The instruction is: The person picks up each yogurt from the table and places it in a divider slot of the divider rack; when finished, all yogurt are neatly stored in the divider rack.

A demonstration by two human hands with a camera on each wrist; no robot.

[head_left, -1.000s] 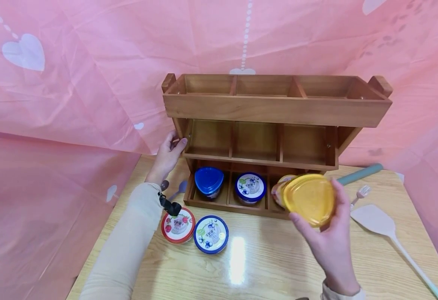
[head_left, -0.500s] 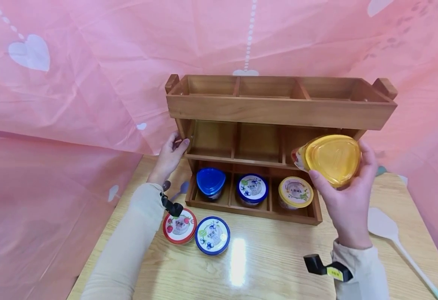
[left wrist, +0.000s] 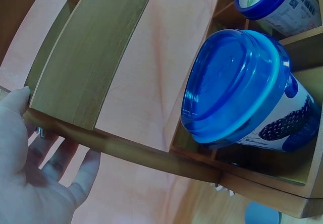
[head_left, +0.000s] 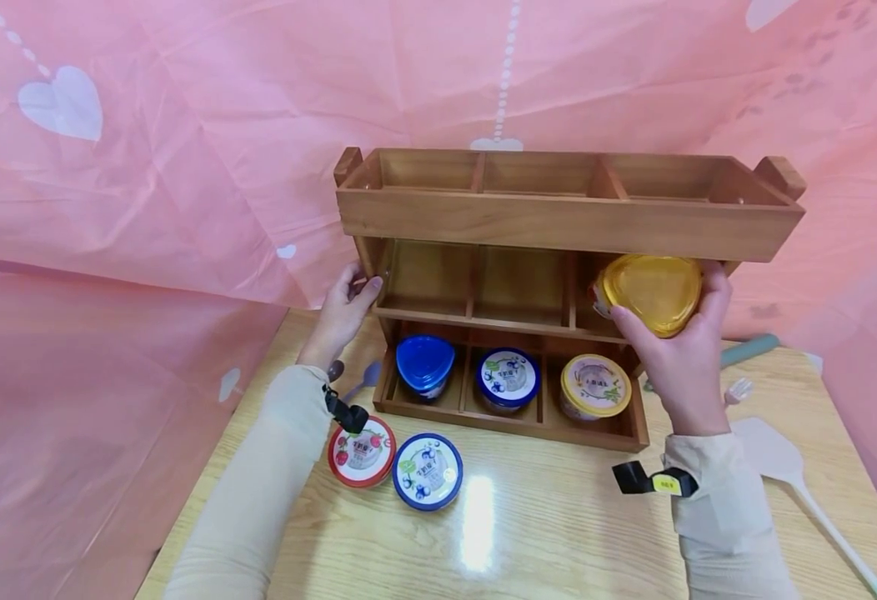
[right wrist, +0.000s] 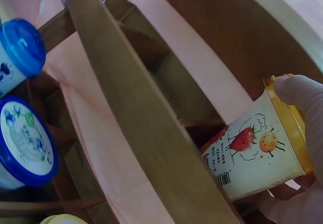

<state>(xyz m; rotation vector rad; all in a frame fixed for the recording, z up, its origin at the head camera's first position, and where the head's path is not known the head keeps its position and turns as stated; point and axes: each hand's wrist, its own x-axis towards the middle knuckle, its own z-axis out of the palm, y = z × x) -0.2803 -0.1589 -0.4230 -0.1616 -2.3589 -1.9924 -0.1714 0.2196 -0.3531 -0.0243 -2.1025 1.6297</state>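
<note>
Head view: from above the near edge of the counter (head_left: 528, 533), facing forward and down at the front of the wooden rack (head_left: 558, 225), whole rack in frame, middling distance. Left wrist view: very close at the rack's left end (left wrist: 91, 57), looking along its side past the blue-lidded cup (left wrist: 242, 93) in the bottom left compartment. Right wrist view: very close at the rack's right end, looking leftward along the tiers (right wrist: 146, 128). Shared by all three: rack and blue-lidded cups (right wrist: 20, 47).

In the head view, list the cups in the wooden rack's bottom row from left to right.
Cup with plain blue domed lid → cup with blue-rimmed printed lid → cup with yellow-rimmed printed lid, all in the brown wooden rack.
</note>
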